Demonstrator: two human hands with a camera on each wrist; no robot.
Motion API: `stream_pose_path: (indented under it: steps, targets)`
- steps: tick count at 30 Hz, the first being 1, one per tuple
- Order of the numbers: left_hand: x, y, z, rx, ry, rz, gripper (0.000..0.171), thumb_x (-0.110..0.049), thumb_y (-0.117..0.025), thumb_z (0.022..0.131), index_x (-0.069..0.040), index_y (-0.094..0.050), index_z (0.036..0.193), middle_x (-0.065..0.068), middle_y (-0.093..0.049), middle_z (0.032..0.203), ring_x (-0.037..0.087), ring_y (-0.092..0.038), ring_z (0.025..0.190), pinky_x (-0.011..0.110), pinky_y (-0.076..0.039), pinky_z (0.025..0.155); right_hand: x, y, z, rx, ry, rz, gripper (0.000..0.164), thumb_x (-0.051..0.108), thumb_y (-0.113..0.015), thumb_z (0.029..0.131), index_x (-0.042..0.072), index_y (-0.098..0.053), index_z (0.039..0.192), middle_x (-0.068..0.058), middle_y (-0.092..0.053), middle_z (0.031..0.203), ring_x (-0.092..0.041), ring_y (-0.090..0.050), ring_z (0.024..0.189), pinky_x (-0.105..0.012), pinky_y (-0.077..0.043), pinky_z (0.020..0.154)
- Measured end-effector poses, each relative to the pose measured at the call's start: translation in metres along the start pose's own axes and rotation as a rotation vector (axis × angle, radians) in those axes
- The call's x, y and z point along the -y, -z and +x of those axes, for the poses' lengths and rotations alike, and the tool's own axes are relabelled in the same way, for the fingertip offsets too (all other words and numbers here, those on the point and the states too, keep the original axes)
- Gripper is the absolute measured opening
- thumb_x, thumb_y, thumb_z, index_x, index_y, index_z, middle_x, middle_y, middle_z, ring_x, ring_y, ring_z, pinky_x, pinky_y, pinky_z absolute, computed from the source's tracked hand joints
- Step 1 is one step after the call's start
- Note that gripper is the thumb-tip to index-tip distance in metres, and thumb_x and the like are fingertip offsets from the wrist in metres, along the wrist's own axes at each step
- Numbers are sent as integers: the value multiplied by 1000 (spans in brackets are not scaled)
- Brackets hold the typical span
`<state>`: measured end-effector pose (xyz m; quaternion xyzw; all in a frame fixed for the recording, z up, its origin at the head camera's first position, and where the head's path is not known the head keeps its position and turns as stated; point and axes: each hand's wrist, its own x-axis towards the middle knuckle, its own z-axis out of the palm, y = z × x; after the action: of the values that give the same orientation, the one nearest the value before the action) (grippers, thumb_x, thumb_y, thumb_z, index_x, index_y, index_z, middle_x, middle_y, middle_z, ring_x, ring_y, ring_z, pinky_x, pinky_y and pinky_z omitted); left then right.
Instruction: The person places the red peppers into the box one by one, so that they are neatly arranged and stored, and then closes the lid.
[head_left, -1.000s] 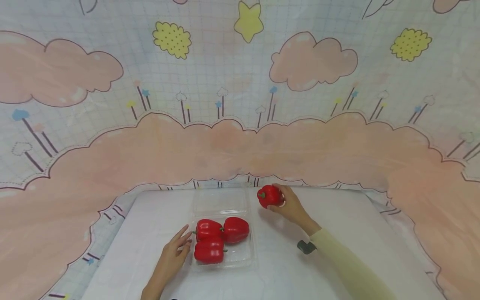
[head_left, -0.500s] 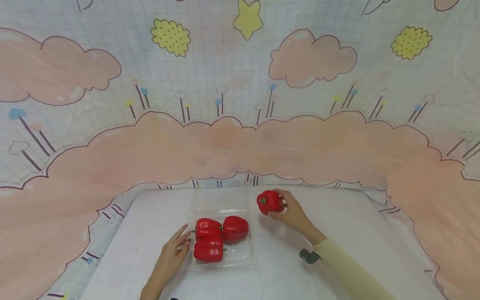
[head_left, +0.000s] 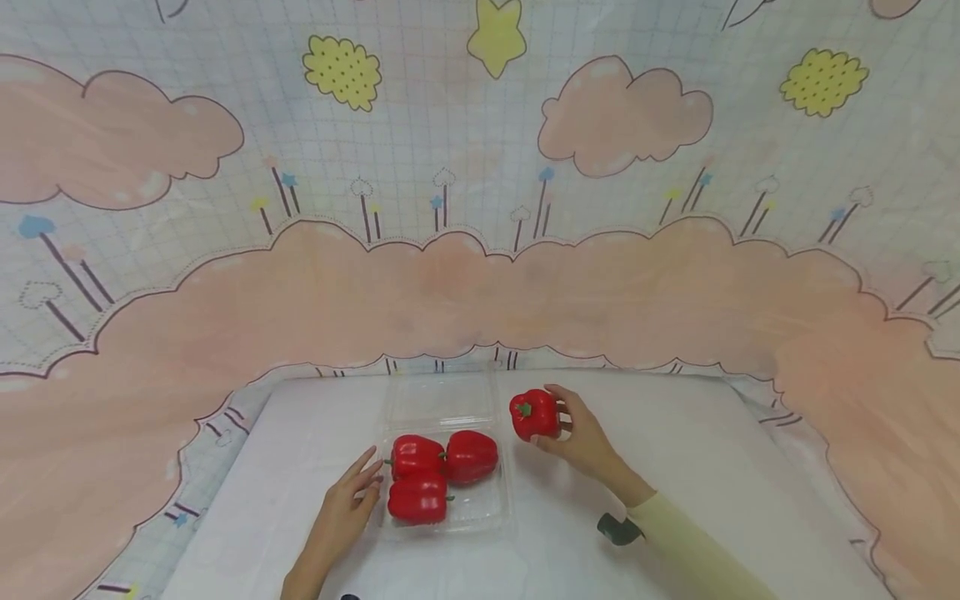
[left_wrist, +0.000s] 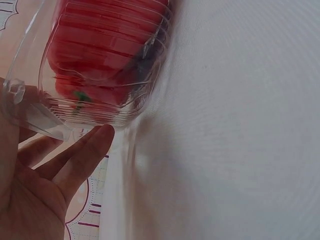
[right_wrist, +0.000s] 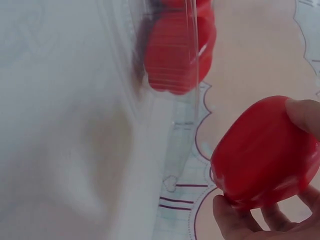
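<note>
In the head view, my right hand point(head_left: 588, 442) holds a red bell pepper point(head_left: 534, 415) up to the right of a clear plastic clamshell box point(head_left: 480, 518). Its green stem faces left and toward me. Thumb and fingers wrap this pepper point(right_wrist: 265, 155) from opposite sides in the right wrist view. Inside the box lie three more red bell peppers: one at back left point(head_left: 417, 457), one at back right point(head_left: 472, 457), one at front left point(head_left: 417, 498). My left hand point(head_left: 341, 512) rests at the box's left side, fingers extended, fingertips point(left_wrist: 104, 134) against its ribbed wall.
The raised clear lid point(head_left: 442, 398) leans back behind the box. A white cloth covers the table point(head_left: 285, 467). A dark strap-like piece point(head_left: 619, 529) shows beside the right sleeve point(head_left: 697, 550). A patterned curtain point(head_left: 480, 292) hangs behind the table.
My right hand has brought its bell pepper nearer to me and slightly left, turning the stem more into view. The left hand and the boxed peppers keep their places.
</note>
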<state>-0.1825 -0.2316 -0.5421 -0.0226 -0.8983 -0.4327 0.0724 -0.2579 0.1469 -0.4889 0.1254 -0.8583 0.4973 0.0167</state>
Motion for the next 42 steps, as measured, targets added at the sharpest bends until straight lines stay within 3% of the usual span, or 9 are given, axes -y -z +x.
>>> stream_pose_path:
  steps: [12, 24, 31, 42]
  targets:
    - [1, 1, 1, -13, -28, -14, 45, -2, -60, 93, -2, -54, 139, 14, -50, 149, 32, -66, 115, 33, -62, 83, 11, -8, -10, 56, 5, 33, 85, 19, -85, 74, 32, -40, 145, -2, -48, 137, -26, -49, 128, -43, -60, 91]
    - [-1, 0, -1, -9, -1, -1, 45, -4, -59, 94, -3, -55, 138, 13, -46, 152, 31, -66, 116, 34, -61, 85, 19, -15, -19, 33, -54, 61, 92, 29, -87, 71, 23, -36, 147, -1, -49, 142, -25, -49, 128, -39, -61, 88]
    - [0, 0, 0, -14, -11, -11, 46, -1, -59, 94, -3, -54, 139, 13, -46, 152, 31, -66, 116, 34, -61, 85, 23, -17, -23, 26, -64, 59, 90, 25, -88, 69, 21, -38, 144, -2, -51, 139, -26, -50, 126, -39, -62, 87]
    - [-1, 1, -1, -9, -16, -2, 45, -3, -59, 94, -2, -54, 139, 14, -47, 151, 31, -66, 116, 34, -61, 85, 23, -20, -29, 91, -29, 124, 85, 22, -86, 72, 21, -39, 143, -4, -51, 140, -28, -49, 128, -43, -59, 93]
